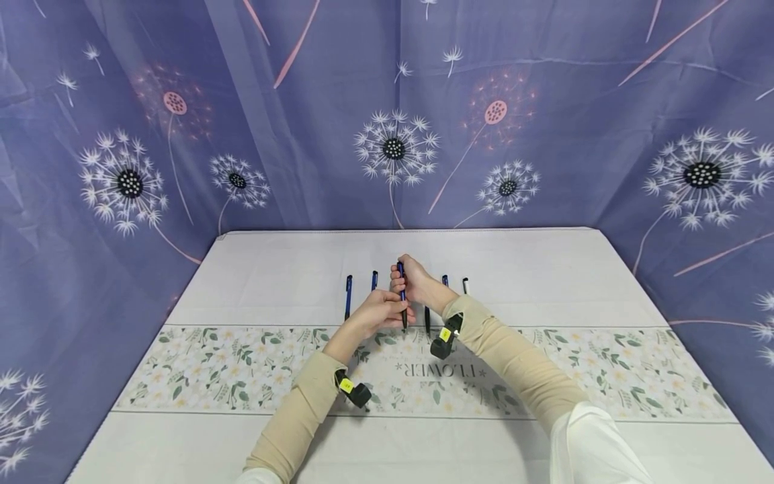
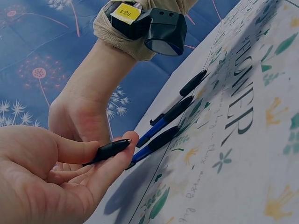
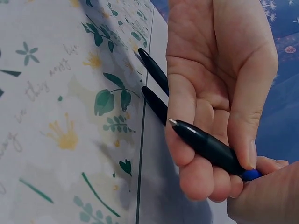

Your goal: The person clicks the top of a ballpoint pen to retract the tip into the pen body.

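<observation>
Both hands are on one blue pen with a black grip [image 3: 205, 147], held over the table with its metal tip bare. My left hand [image 1: 377, 311] pinches the black grip between thumb and fingers, palm turned up. At the pen's upper end, my right hand [image 1: 416, 279] curls its fingers round the blue barrel. To the left lie a blue pen [image 1: 348, 296] and another blue pen [image 1: 374, 278], partly behind the left hand. A black-gripped pen [image 1: 427, 321], a blue pen [image 1: 445, 279] and a white pen with a black end [image 1: 465, 286] lie by the right forearm, partly hidden.
The white table [image 1: 290, 275] carries a floral printed band [image 1: 242, 370] with the word FLOWER. A purple dandelion curtain [image 1: 314, 134] stands behind and at both sides. Each wrist wears a black camera, the left camera [image 1: 359, 394] and the right camera [image 1: 443, 346].
</observation>
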Tool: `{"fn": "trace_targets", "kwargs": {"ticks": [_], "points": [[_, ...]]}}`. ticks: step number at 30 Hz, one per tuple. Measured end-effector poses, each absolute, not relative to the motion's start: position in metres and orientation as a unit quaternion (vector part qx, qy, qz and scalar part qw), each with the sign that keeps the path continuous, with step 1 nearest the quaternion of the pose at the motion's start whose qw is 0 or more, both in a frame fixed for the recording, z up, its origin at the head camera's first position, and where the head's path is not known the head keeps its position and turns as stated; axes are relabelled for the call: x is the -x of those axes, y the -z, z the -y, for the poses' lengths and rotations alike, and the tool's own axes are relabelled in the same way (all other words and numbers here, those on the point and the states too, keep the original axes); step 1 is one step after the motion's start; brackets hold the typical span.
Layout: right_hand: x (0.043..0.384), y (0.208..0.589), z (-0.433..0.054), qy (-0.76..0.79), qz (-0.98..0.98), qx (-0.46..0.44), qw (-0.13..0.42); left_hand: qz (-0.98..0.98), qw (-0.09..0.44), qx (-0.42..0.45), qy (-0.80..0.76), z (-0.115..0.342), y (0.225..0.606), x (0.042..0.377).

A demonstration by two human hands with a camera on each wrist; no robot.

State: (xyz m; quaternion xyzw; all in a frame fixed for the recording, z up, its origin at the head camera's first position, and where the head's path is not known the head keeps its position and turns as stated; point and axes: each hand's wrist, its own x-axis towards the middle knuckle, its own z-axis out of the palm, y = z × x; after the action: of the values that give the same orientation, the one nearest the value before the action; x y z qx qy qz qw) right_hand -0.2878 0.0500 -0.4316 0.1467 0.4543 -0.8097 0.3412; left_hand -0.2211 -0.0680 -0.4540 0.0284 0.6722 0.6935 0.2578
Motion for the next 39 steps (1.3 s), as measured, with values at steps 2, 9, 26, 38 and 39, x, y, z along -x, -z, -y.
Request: {"fn": "trace_targets", "kwargs": {"ticks": [2,9,26,38,39], "points": [[0.2873,0.4323,-0.0509,0.81,-0.454,-0.148,0.342,-0.673,0.259,-0.026,-0.692,0.0679,0.455,0.2214],[0.2868,0.4334,-0.0517,0.809,-0.451,-0.147,0.346,-0.677,0.26,-0.022,-0.688,0.0671,0.4548,0.2211],[0.2859,0.4305,-0.051,0.812,-0.451,-0.144,0.342,-0.677,0.26,-0.024,-0.688,0.0669,0.4512,0.2185],[0.2887,0.4345,-0.0534,0.826,-0.43,-0.119,0.344,-0.675,0.258,-0.038,-0.69,0.0659,0.4544,0.2198],[0.2886,0.4342,-0.0536,0.826,-0.431,-0.117,0.343,-0.675,0.257,-0.039,-0.691,0.0659,0.4547,0.22]]}}
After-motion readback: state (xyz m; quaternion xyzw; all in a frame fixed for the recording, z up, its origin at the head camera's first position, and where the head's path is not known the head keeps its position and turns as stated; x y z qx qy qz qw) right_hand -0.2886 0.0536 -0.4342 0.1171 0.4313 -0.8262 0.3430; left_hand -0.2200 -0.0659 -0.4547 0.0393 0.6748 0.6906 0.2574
